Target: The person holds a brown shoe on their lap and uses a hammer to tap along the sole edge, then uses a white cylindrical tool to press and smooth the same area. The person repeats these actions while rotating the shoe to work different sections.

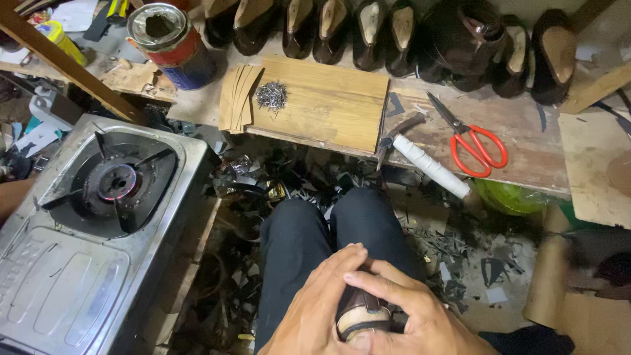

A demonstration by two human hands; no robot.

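Both my hands clasp a dark brown shoe upper on a pale last (363, 319) over my lap at the bottom of the view. My left hand (314, 306) wraps it from the left, fingers curled over the top. My right hand (415, 314) covers it from the right, thumb pressing near the pale toe end. Most of the shoe is hidden under my fingers. My knees in dark trousers (332, 227) point toward the bench.
A wooden bench (526, 141) holds a plank with a pile of small nails (271, 94), red-handled scissors (474, 144), a hammer with a white-wrapped handle (427, 164), a tin can (169, 43) and a row of dark shoes (394, 33). A gas stove (98, 217) stands left, burner lit. Scraps litter the floor.
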